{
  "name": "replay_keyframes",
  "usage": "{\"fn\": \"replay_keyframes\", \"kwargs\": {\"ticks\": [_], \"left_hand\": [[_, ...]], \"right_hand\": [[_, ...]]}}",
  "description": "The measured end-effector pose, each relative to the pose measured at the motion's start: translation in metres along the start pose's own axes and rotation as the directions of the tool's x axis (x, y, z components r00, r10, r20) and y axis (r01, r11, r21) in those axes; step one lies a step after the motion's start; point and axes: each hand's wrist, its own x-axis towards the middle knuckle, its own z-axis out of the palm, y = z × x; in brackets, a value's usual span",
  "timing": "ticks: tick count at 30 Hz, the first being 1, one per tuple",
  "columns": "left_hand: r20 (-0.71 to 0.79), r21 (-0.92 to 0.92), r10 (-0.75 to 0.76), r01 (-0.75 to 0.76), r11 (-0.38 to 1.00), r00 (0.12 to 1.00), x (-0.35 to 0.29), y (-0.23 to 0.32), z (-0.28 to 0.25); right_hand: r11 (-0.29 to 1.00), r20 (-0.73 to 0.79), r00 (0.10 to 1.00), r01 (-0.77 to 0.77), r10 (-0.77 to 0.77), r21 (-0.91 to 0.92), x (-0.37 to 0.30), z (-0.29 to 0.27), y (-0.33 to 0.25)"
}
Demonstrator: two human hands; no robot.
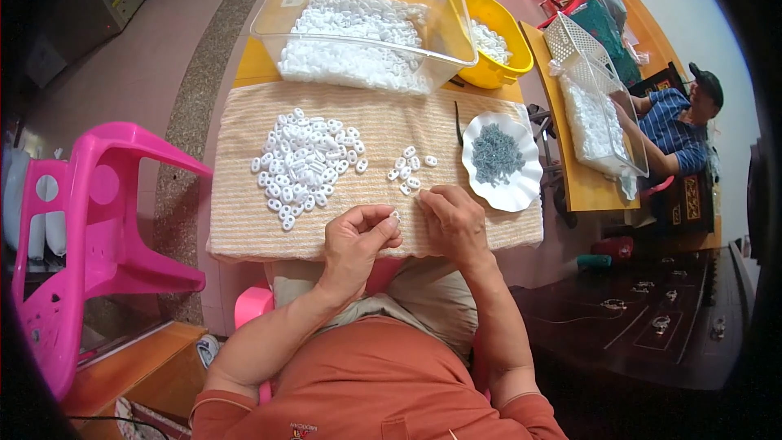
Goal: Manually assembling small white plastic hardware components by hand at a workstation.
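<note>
My left hand pinches a small white plastic piece between thumb and forefinger, just above the towel near the table's front edge. Close by on the right, my right hand rests low over the towel with its fingers curled together; whatever is under its fingertips is hidden. A few white oval pieces with two holes lie just beyond it. To the left spreads a large heap of the same white pieces. A white scalloped plate at the right holds a pile of tiny grey-blue parts.
A striped towel covers the table. At its far side stand a clear bin full of white pieces and a yellow basin. A pink chair is at the left. Another person works at a side table with a bin.
</note>
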Motion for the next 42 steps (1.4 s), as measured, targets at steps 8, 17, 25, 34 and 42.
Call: {"fn": "replay_keyframes", "kwargs": {"ticks": [8,17,25,34,42], "left_hand": [[-0.001,0.008,-0.003,0.003,1.000,1.000,0.000,0.000,0.000],[-0.001,0.012,-0.015,0.015,1.000,1.000,0.000,0.000,0.000],[0.004,0.018,-0.025,0.025,1.000,1.000,0.000,0.000,0.000],[0.015,0.019,-0.021,0.021,1.000,1.000,0.002,0.000,-0.001],[0.014,0.010,-0.051,0.051,0.999,0.999,0.002,0.002,0.000]], "right_hand": [[0.999,-0.018,1.000,0.023,-0.022,0.046,0.002,-0.002,0.000],[1.000,0.149,0.989,-0.019,0.017,0.011,0.008,-0.012,-0.003],[0.998,0.296,0.954,-0.060,0.051,0.021,0.015,-0.026,-0.009],[0.959,0.276,0.951,-0.200,0.141,0.200,0.013,-0.025,-0.001],[0.600,0.456,0.847,-0.520,0.273,0.608,-0.002,-0.014,0.010]]}}
